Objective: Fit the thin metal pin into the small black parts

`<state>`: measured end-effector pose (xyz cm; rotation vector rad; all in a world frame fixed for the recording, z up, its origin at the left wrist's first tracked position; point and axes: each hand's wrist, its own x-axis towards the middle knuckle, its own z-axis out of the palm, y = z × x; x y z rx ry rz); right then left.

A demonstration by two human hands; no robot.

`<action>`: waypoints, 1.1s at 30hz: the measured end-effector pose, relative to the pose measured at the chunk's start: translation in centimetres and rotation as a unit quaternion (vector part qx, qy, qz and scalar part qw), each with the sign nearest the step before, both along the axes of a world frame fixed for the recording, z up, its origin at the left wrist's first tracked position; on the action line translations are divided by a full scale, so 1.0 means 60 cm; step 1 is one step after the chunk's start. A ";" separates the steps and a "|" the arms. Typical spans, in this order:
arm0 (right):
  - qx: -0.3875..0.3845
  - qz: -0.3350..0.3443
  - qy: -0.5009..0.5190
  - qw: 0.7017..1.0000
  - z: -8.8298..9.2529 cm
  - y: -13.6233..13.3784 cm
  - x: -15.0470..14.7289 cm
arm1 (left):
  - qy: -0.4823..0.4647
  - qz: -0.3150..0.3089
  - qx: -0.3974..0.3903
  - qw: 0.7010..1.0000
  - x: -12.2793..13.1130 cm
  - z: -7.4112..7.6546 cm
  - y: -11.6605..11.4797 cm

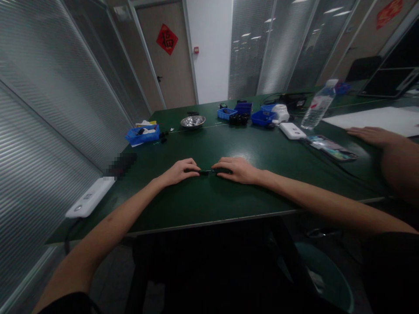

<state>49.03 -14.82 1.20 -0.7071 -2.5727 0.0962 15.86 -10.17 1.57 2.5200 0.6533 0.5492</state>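
Left grip [180, 172] is narrow, pinching a small dark piece [204, 172]; right grip [238, 170] is closed over a second dark piece [223, 171]. Both pieces lie between the grips, end toward end, at the green worktop [193, 200]; whether they join, I cannot tell. Beyond the left grip: a metal bowl [193, 127], with a filled blue tray [143, 138] farther left. Beyond and right of the right grip: a white power bank [291, 131], a phone [334, 148] and a clear bottle [318, 108]. Well right of that grip, another person's hand [371, 135] rests near a white sheet [376, 121].
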 end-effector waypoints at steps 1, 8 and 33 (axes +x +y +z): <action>0.000 0.000 -0.001 1.000 0.001 -0.001 0.000 | -0.001 0.003 -0.001 1.000 0.001 0.000 0.000; 0.004 0.010 0.003 1.000 -0.001 0.000 -0.001 | -0.005 0.006 -0.004 1.000 0.003 0.000 -0.004; 0.006 0.020 0.004 1.000 0.002 -0.004 -0.002 | 0.010 0.007 0.000 1.000 0.002 0.003 -0.005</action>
